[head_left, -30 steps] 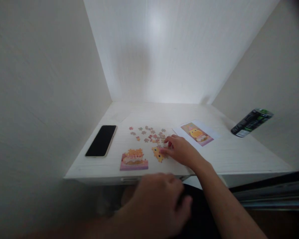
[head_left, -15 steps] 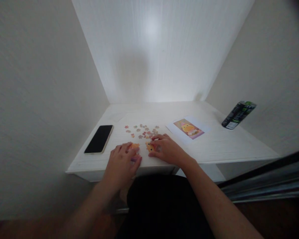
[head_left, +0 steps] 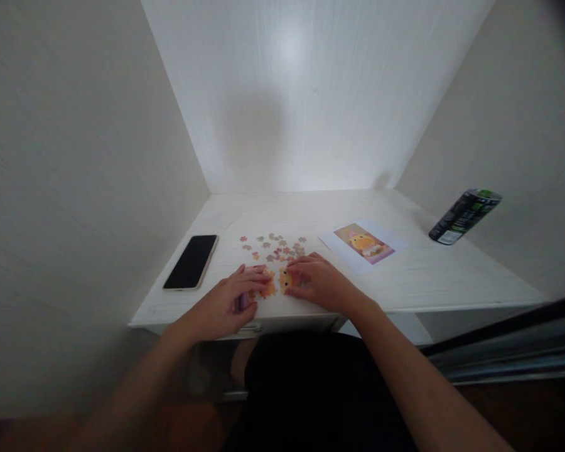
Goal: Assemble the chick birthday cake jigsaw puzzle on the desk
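Note:
Two joined puzzle sections lie near the front edge of the white desk, with a narrow gap between them. My left hand (head_left: pixel 229 302) grips the left puzzle section (head_left: pixel 270 287), orange with a purple edge, its fingers across the top and thumb at the near side. The right puzzle section (head_left: pixel 286 280), yellow with a dark eye spot, sits between the fingers and thumb of my right hand (head_left: pixel 321 280). My hands cover part of both sections. Just beyond them are several loose puzzle pieces (head_left: pixel 270 258), some close to my right fingertips.
A phone (head_left: pixel 191 262) lies on the desk at the left. To the right is a sheet with a printed yellow character picture (head_left: pixel 365 243). A dark can (head_left: pixel 465 216) stands farther right. White panels enclose the desk (head_left: pixel 282 210) at the back and sides.
My left hand has shifted its hold leftward and turned, baring more of the orange left section. My right hand stays on its section. The view has moved slightly.

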Demonstrator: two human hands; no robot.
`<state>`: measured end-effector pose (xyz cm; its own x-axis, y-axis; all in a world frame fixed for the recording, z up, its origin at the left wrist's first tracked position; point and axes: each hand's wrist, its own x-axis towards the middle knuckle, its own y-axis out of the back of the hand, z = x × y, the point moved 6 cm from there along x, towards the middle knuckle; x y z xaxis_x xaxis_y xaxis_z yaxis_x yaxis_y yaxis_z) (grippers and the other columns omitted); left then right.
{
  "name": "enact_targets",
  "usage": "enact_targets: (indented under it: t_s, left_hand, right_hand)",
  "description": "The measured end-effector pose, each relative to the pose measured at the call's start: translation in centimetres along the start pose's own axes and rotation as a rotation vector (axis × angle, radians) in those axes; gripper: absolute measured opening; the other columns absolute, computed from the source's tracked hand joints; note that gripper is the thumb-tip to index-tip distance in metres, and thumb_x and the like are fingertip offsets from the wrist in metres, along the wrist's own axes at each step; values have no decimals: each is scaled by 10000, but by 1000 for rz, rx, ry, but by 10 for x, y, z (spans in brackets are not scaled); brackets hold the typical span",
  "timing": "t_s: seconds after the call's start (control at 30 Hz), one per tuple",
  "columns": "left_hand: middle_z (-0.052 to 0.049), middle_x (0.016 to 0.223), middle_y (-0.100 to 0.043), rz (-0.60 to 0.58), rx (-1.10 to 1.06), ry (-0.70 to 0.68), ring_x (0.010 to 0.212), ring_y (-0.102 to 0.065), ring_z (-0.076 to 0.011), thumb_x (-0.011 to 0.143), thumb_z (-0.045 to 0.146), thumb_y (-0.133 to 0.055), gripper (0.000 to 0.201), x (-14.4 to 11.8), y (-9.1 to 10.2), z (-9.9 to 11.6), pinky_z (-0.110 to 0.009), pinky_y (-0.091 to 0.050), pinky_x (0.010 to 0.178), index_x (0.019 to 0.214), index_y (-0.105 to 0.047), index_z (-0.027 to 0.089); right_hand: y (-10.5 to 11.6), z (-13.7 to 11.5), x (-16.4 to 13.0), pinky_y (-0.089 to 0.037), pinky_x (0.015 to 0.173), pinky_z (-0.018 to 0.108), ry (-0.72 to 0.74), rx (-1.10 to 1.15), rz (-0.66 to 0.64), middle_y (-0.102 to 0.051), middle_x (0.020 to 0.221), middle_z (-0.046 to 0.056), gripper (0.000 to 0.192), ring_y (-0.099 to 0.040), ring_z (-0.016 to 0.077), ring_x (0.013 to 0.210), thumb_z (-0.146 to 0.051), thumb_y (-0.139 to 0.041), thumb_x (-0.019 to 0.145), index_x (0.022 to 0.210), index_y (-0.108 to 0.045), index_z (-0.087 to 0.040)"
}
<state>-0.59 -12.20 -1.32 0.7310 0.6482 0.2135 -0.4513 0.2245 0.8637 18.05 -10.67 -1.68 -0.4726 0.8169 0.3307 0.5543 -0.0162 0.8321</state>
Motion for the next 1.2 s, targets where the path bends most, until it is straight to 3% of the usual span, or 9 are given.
enact_targets:
  t_s: [0.17, 0.37, 0.5, 0.73, 0.97, 1.2]
  left_hand:
    - [-51, 1440, -476, -32, 35, 3, 1355, -407, -205, 897, 333, -541, 389, 3, -1, 0, -465, -222, 1197, 1277, -562, 256]
    - [-43, 1401, -516, 3, 53, 1, 1301, -469, -194, 903, 312, -523, 326, 6, 3, -2, -449, -246, 1191, 1214, -604, 252]
    - [-36, 1370, -544, 16, 50, -15, 1280, -489, -184, 919, 310, -488, 315, 6, 2, -4, -419, -286, 1178, 1204, -610, 254]
    - [-40, 1378, -540, 15, 76, -34, 1305, -465, -188, 928, 273, -465, 329, 6, -2, -4, -450, -223, 1202, 1228, -598, 256]
    - [-21, 1398, -527, 6, 104, -43, 1339, -424, -171, 939, 267, -451, 346, 5, -2, -3, -429, -220, 1205, 1262, -574, 263]
    - [-44, 1378, -546, 17, 105, -56, 1329, -440, -185, 943, 267, -449, 362, 5, -2, -2, -449, -234, 1200, 1285, -564, 239]
  right_hand:
    - [-1, 2, 0, -451, 949, 373, -2, 41, 37, -674, 1098, 90, 308, -584, 242, 1059, -327, -740, 758, 1033, -709, -192]
    - [-5, 6, 0, -454, 977, 362, 10, 117, 61, -667, 1110, 78, 359, -585, 224, 1072, -326, -763, 738, 1069, -700, -202]
    - [-6, 3, 1, -460, 970, 349, 35, 141, 51, -666, 1099, 70, 276, -585, 213, 1060, -307, -754, 751, 1008, -722, -209]
    - [-7, -5, 3, -422, 1004, 371, 4, 94, 15, -618, 1153, 67, 248, -550, 216, 1101, -343, -710, 813, 1036, -728, -235]
    - [-12, -9, 8, -410, 997, 366, 37, 53, 6, -665, 1097, 42, 162, -570, 201, 1045, -313, -669, 863, 992, -733, -238]
    - [-12, -10, 4, -424, 1001, 374, 35, 47, 12, -675, 1137, 43, 313, -564, 221, 1089, -395, -756, 780, 1042, -728, -226]
